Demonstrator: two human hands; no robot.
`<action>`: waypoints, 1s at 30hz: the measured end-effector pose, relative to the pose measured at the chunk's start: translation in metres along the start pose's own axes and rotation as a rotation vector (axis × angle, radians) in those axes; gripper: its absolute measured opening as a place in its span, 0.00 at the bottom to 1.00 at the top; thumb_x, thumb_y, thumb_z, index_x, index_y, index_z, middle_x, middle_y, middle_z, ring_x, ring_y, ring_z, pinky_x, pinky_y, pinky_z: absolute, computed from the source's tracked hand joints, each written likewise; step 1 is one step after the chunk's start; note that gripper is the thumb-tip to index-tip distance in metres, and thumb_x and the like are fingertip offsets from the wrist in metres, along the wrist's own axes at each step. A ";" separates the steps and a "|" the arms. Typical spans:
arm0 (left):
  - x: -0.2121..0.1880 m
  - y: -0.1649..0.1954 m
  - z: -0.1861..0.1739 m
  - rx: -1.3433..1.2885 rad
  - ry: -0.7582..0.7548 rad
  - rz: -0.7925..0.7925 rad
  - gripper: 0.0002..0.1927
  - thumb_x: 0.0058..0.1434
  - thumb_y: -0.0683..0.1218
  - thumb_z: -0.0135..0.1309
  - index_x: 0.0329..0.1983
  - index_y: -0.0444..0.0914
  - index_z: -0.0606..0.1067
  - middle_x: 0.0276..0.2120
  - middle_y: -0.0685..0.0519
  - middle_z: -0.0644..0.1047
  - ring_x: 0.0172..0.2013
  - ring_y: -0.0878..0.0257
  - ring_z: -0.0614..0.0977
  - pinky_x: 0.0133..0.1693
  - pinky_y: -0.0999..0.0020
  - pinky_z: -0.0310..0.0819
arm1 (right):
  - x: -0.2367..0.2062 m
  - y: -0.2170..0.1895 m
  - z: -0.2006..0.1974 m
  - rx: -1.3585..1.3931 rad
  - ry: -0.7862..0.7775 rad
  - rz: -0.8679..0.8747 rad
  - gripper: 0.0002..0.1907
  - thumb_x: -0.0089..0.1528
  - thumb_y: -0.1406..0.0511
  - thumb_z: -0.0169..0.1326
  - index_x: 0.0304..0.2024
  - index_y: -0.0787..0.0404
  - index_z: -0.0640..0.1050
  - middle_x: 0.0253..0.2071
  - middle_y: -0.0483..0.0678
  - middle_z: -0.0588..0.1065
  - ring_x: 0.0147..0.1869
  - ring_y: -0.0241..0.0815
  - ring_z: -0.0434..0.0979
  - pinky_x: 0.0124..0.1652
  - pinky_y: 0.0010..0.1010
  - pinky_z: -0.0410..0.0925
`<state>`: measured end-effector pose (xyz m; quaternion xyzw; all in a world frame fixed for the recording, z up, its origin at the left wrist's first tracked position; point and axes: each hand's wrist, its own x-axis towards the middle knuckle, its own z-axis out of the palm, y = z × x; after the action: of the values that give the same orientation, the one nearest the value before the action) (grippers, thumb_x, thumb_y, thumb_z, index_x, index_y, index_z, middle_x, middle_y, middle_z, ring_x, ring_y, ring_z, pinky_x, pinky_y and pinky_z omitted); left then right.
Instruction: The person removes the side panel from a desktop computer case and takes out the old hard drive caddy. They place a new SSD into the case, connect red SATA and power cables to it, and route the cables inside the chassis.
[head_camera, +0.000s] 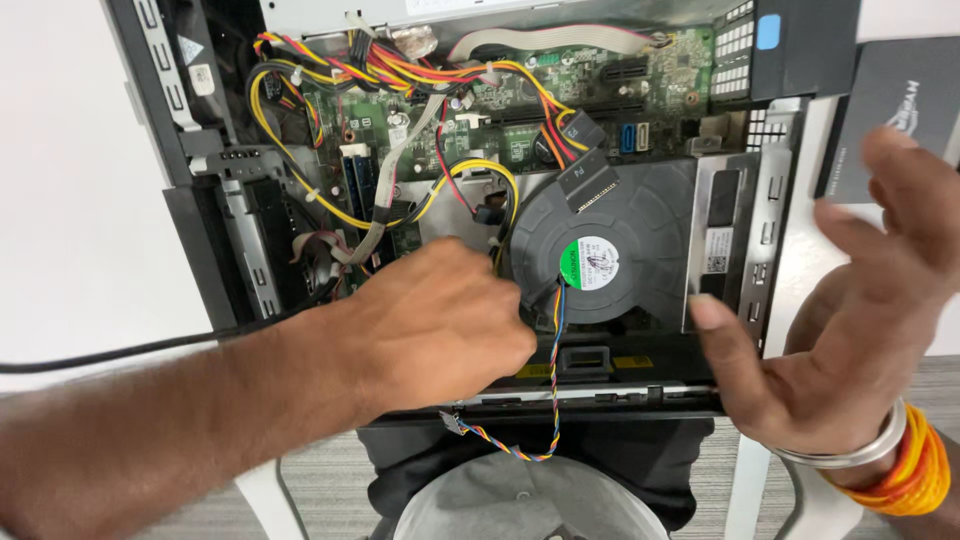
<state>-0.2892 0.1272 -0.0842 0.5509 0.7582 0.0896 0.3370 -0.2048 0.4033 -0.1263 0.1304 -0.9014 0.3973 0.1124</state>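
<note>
**Left hand at the fan housing, right hand held open beside the case**

Where the round black fan housing (610, 250) sits in the lower middle of the open computer case (190, 200), the left hand (440, 320) presses in against its left edge. That hand lies knuckles up with its fingers curled down into the gap beside the housing; the fingertips are hidden, so I cannot tell whether they grip anything there. A green and white round label (590, 263) marks the hub of the fan. From just below the hub a thin twisted lead of coloured wires (553, 400) runs down over the front edge of the case and loops back to a small plug near the left wrist.

The right hand (850, 300) hovers at the right of the case, palm turned inward, fingers spread and slack, holding nothing. Its thumb tip lies just beside the metal bracket (725, 235) on the right of the housing. A silver bangle and orange threads (900, 460) circle that wrist.

Above the fan, a green circuit board (560, 90) carries bundles of yellow, red and black cables (400, 70) and a flat grey ribbon cable (400, 170). A dark flat box (890, 100) lies on the white table (70, 200) at the upper right. A black cord (120, 352) crosses the table on the left.
</note>
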 end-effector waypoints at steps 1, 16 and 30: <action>-0.001 0.001 -0.007 0.004 0.042 0.007 0.08 0.49 0.44 0.58 0.15 0.43 0.77 0.18 0.50 0.78 0.25 0.50 0.82 0.25 0.53 0.73 | 0.007 -0.006 -0.006 -0.114 -0.043 -0.047 0.29 0.57 0.63 0.66 0.53 0.74 0.71 0.67 0.68 0.58 0.75 0.60 0.56 0.69 0.53 0.58; -0.100 -0.009 0.007 -0.050 0.491 -0.138 0.03 0.53 0.39 0.55 0.29 0.37 0.79 0.25 0.50 0.80 0.29 0.54 0.84 0.25 0.56 0.75 | 0.083 -0.135 0.070 -0.277 -0.594 -0.487 0.07 0.49 0.62 0.60 0.26 0.58 0.84 0.77 0.47 0.58 0.79 0.62 0.48 0.69 0.65 0.49; -0.136 -0.042 0.023 -0.009 0.702 -0.173 0.05 0.53 0.42 0.58 0.24 0.36 0.79 0.21 0.47 0.78 0.25 0.50 0.82 0.26 0.55 0.75 | 0.106 -0.160 0.122 -0.395 -0.740 -0.424 0.04 0.46 0.60 0.64 0.20 0.50 0.83 0.78 0.50 0.55 0.81 0.65 0.41 0.70 0.70 0.35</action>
<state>-0.2852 -0.0162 -0.0669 0.4188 0.8712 0.2478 0.0650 -0.2649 0.1925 -0.0642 0.4208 -0.8927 0.1133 -0.1152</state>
